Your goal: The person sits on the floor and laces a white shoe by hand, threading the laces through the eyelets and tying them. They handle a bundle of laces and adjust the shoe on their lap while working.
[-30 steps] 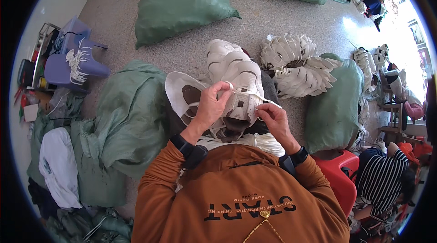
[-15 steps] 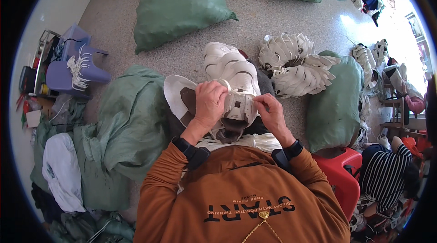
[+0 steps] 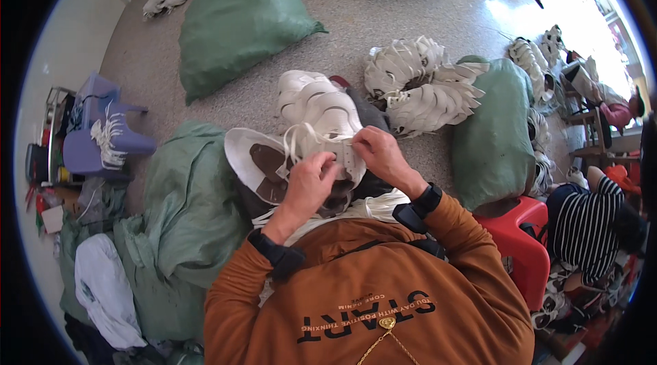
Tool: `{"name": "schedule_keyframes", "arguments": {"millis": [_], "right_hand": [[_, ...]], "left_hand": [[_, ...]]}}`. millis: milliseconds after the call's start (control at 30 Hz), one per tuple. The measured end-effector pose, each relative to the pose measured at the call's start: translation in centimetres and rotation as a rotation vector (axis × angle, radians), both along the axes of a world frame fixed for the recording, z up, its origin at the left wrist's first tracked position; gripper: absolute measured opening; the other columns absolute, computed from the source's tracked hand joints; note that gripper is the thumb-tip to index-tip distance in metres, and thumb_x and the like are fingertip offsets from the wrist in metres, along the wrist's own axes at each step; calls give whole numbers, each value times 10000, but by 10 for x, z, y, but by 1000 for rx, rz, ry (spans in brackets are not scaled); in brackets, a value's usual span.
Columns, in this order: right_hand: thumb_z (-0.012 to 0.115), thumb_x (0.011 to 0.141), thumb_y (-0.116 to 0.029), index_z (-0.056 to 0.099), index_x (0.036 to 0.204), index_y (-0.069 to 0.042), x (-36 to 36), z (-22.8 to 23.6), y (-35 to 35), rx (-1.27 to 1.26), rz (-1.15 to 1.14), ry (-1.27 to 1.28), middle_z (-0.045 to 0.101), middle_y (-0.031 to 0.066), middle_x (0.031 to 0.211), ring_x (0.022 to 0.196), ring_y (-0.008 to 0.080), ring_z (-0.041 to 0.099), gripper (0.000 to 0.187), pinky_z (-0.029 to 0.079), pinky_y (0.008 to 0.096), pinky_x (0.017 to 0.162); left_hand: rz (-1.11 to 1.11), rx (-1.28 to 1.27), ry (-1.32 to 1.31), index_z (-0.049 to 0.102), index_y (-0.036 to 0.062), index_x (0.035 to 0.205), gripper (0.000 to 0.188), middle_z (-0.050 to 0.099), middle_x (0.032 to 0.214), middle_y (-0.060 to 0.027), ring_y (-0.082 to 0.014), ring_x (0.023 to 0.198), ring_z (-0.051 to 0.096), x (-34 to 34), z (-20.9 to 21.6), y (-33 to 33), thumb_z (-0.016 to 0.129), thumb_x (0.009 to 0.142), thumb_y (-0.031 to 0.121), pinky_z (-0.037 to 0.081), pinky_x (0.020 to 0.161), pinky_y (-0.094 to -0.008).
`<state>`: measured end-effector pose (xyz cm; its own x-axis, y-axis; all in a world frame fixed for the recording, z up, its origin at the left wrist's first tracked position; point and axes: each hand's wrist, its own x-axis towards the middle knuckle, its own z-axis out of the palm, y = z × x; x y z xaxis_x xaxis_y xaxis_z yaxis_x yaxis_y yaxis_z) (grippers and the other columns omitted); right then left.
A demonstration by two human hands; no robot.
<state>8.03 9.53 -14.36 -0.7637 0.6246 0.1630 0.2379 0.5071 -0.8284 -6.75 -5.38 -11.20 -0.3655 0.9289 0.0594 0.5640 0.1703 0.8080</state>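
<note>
A stack of nested white shoe uppers (image 3: 315, 101) lies across my lap, its nearest upper turned toward me. A white shoelace (image 3: 301, 134) stands in loose loops over that upper. My right hand (image 3: 384, 158) is closed, thumb and forefinger pinching the lace at the right eyelet edge. My left hand (image 3: 308, 186) is curled, its fingertips on the left side of the upper's opening; what they pinch is partly hidden. Left of the stack rests a loose white piece with a dark brown patch (image 3: 236, 142). More white laces (image 3: 383, 206) lie against my waist.
More nested uppers (image 3: 428, 105) lie on the floor ahead right. Green sacks (image 3: 243, 30) stand ahead, at left and at right. A purple stool (image 3: 102, 146) holding white laces is far left. A red stool (image 3: 527, 228) is at my right, near a person in stripes (image 3: 582, 228).
The lace now arches in loose loops left of the eyelets. My left hand has come down toward me from the top of the lacing; my right hand has moved up along the eyelet edge.
</note>
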Motion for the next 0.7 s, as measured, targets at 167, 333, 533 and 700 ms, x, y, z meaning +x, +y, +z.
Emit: {"name": "schedule_keyframes", "arguments": {"millis": [167,333,533,700], "right_hand": [[647,725,-55,652,840,-44,-10,8,12,504,225,-323,636,134,876,946,339,639,115,536,411,747],[686,768,-136,654,791,-41,-14,13,0,629,260,-289,628,147,836,779,318,663,103,531,432,670],[632,827,-104,628,847,-17,3,-12,2,38,-6,52,642,198,764,756,410,654,89,516,478,665],[625,813,-118,638,834,-29,8,-18,-10,-74,-50,96,682,174,749,739,402,672,93,522,479,665]], "left_hand": [[159,-89,-453,623,-38,1114,297,699,885,-129,-221,701,665,27,-38,11,726,893,131,533,651,-367],[139,51,-359,563,-14,1034,182,620,777,-55,-114,659,588,39,-42,21,678,896,17,491,604,-278],[116,-11,-327,521,-31,1155,313,586,756,-30,-85,603,541,33,-42,20,684,889,2,465,557,-246],[140,-72,-588,509,-41,1214,304,590,777,-25,-57,569,547,36,-27,14,643,951,36,436,494,-196]]}}
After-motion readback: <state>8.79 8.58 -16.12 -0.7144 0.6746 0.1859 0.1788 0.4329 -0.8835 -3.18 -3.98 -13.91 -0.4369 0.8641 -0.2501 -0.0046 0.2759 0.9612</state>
